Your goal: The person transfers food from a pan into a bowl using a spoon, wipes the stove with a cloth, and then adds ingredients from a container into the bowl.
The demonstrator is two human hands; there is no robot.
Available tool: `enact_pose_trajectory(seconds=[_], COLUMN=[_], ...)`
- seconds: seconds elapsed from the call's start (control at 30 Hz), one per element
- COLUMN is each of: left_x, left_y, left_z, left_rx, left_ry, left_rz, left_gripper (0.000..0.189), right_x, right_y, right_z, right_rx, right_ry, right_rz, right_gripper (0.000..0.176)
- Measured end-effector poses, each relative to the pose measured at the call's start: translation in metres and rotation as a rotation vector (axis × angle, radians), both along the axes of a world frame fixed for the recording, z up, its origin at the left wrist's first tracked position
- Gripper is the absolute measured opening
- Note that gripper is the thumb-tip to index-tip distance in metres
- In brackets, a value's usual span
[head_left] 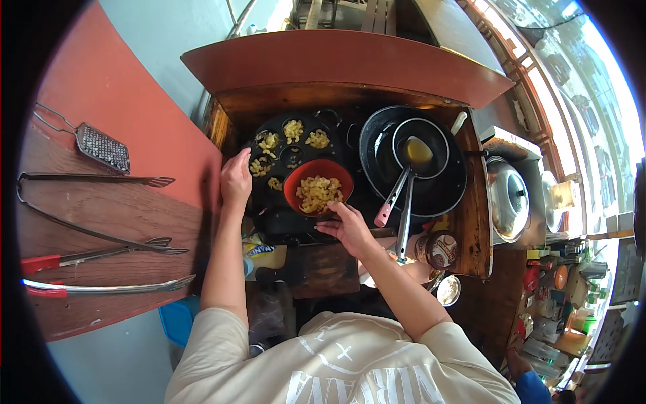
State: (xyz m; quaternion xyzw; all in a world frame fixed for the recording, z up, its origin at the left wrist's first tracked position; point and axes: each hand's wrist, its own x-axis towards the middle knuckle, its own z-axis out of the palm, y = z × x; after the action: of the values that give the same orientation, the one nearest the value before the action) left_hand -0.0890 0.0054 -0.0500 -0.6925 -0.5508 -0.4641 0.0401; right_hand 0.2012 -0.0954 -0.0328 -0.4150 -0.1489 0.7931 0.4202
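Note:
My right hand (346,227) grips the near rim of a red bowl (292,191), which holds chopped yellowish pieces (317,194). The bowl is over the near right part of a dark pan with round hollows (309,120). Several hollows hold similar pieces, such as the heap at the top (293,130). My left hand (236,176) is at the pan's left edge, its fingers close together; whether anything is between them cannot be made out.
Right of the pan, a large black pan (377,155) holds a smaller pan and two ladles. Tongs (101,250) and a grater (102,146) lie on the left board. A metal lid (508,198) stands at the right. A red panel (343,60) rises behind the pans.

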Motion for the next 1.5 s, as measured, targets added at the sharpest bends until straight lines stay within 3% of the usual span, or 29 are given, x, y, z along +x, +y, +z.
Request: enact_pose_trajectory(seconds=[0.13, 0.2, 0.33, 0.4, 0.43, 0.5, 0.6, 0.73, 0.83, 0.93, 1.17, 1.23, 1.3, 1.43, 1.5], left_x=[0.004, 0.007, 0.0, 0.0, 0.003, 0.01, 0.005, 0.005, 0.013, 0.023, 0.024, 0.023, 0.021, 0.027, 0.019], left_y=[0.005, 0.003, 0.012, 0.014, 0.015, 0.017, 0.021, 0.005, -0.018, -0.04, -0.066, -0.064, -0.057, -0.064, -0.078], left_z=[-0.01, -0.011, -0.013, -0.009, -0.007, -0.004, -0.005, 0.003, 0.008, 0.014, 0.009, 0.004, 0.003, 0.004, -0.009], left_rx=[-0.065, -0.195, -0.233, -0.439, -0.443, -0.531, -0.55, -0.487, -0.463, -0.324, -0.235, -0.239, -0.22, -0.197, -0.186], left_ry=[0.003, -0.327, -0.368, -0.635, -0.631, -1.025, -1.198, -1.173, -0.967, -0.336, -0.209, -0.3, -0.365, -0.185, -0.281], left_rz=[0.043, 0.131, 0.196, 0.216, 0.209, 0.179, 0.189, 0.138, 0.048, -0.067, -0.079, -0.001, 0.228, 0.059, 0.076], left_gripper=[0.018, 0.019, 0.022, 0.022, 0.022, 0.023, 0.023, 0.023, 0.023, 0.019, 0.019, 0.019, 0.019, 0.019, 0.02], right_x=[0.005, 0.006, 0.01, 0.011, 0.011, 0.011, 0.011, 0.013, 0.015, 0.017, 0.022, 0.024, 0.026, 0.03, 0.033], right_y=[-0.007, -0.011, -0.014, -0.016, -0.017, -0.018, -0.02, -0.022, -0.023, -0.025, -0.034, -0.035, -0.039, -0.045, -0.048], right_z=[0.003, 0.003, 0.003, 0.006, 0.006, 0.006, 0.007, 0.007, 0.006, 0.008, 0.01, 0.01, 0.008, 0.008, 0.007], right_rx=[-0.005, -0.009, -0.006, -0.011, -0.013, -0.029, -0.03, -0.036, -0.035, -0.037, -0.048, -0.046, -0.045, -0.045, -0.045], right_ry=[-0.006, -0.048, -0.032, -0.011, -0.009, -0.026, -0.02, -0.015, -0.023, -0.028, -0.042, -0.041, -0.043, -0.034, -0.024], right_rz=[-0.001, -0.007, -0.003, 0.003, -0.005, -0.012, -0.011, -0.002, 0.001, 0.015, 0.045, 0.05, 0.072, 0.103, 0.111], right_gripper=[0.05, 0.04, 0.042, 0.042, 0.042, 0.043, 0.044, 0.043, 0.042, 0.04, 0.041, 0.042, 0.044, 0.045, 0.046])
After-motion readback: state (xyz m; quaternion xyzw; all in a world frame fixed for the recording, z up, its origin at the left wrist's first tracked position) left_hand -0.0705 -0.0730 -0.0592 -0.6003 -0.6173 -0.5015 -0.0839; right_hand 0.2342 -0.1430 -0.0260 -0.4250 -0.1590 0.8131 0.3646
